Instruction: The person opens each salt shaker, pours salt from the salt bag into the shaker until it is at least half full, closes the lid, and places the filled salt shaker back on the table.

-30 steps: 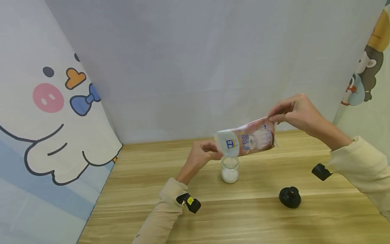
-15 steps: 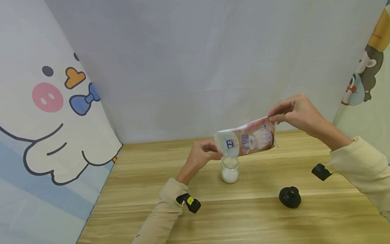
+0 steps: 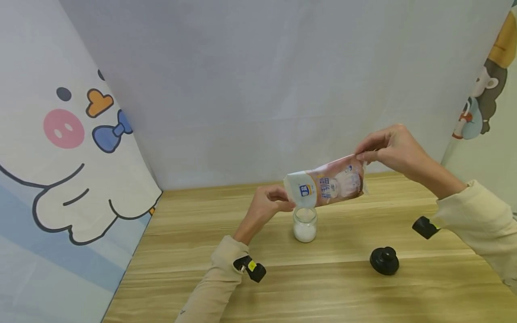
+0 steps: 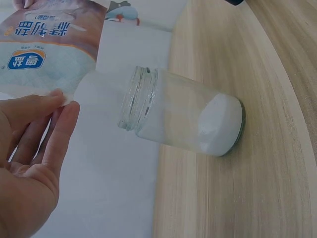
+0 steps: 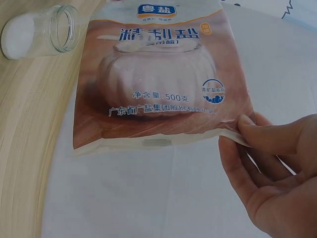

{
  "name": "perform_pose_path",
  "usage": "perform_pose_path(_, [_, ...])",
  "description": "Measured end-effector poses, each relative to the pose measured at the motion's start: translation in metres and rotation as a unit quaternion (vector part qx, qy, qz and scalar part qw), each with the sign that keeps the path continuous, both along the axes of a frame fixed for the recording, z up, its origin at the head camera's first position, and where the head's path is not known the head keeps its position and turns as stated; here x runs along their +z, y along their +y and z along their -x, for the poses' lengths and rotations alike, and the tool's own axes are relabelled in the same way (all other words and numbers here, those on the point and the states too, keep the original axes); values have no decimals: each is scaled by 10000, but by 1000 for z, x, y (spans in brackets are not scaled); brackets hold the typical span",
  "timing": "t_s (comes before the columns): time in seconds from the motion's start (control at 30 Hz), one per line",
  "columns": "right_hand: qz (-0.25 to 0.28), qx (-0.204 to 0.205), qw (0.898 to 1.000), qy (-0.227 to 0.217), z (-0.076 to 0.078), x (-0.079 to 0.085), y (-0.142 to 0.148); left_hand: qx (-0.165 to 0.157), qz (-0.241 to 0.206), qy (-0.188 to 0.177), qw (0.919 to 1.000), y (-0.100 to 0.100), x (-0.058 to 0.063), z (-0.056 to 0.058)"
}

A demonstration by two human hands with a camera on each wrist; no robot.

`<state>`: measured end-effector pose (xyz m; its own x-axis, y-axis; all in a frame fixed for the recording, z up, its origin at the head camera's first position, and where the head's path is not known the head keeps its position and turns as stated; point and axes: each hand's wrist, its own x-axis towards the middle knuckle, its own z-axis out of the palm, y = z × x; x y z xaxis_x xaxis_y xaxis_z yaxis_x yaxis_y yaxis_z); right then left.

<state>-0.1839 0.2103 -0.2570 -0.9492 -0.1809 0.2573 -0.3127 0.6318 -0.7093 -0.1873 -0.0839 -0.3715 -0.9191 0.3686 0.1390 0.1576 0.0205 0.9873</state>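
A pink and white bag of salt (image 3: 335,181) is tilted in the air above the table, its white end lower. At its upper right corner, my right hand (image 3: 397,150) pinches the edge between thumb and fingers. My left hand (image 3: 264,206) pinches the lower corner with thumb and fingertips, clearest in the left wrist view. Just below that corner stands an upright, lidless glass jar (image 3: 304,226) with white salt (image 4: 220,124) in its lower part. A faint whitish streak spans the space between the bag's corner and the jar's mouth in the left wrist view.
On the wooden table (image 3: 181,269), a round black lid (image 3: 384,261) with a knob lies right of the jar, nearer the front. Pale cloth (image 3: 258,134) hangs behind the table, and printed cartoon cloth (image 3: 24,188) borders its left side.
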Motion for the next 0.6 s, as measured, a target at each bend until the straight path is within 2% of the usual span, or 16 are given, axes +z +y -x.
perform_pose_path(0.6, [15, -34, 10000, 9, -4, 1, -2, 5, -11, -41, 10000, -2, 0, -2])
